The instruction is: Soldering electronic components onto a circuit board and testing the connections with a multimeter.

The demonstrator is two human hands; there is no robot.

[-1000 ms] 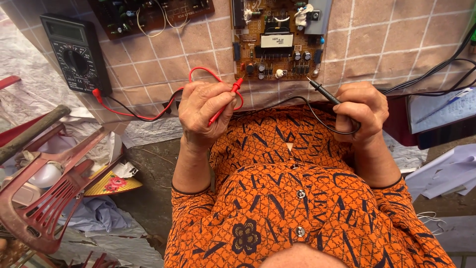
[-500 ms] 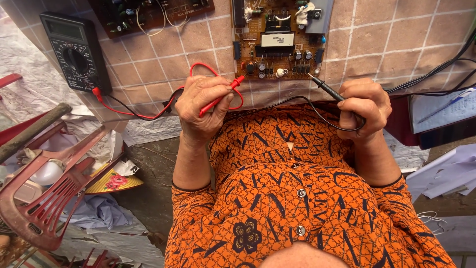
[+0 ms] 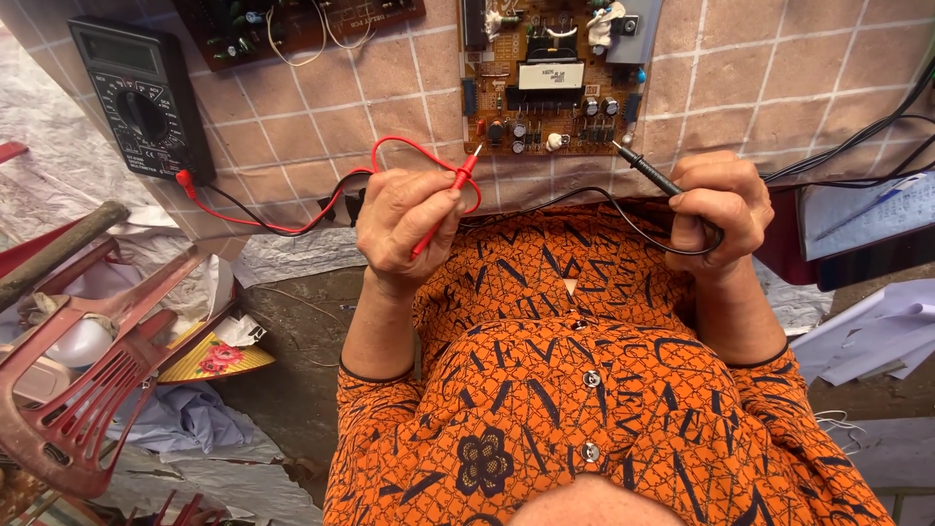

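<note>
Circuit board (image 3: 555,73) top cut off by upper edge. Second board (image 3: 292,24) likewise mostly out of frame. Black probe (image 3: 648,170) rear hidden inside right hand (image 3: 716,209). Red probe (image 3: 443,209) middle covered by left hand (image 3: 404,229) fingers. Board parts too small to tell.

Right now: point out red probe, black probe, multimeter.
red probe (image 3: 443,209), head view, mid-shaft in left hand.
black probe (image 3: 651,173), head view, shaft ahead of right hand.
multimeter (image 3: 144,115), head view, dial.
</note>
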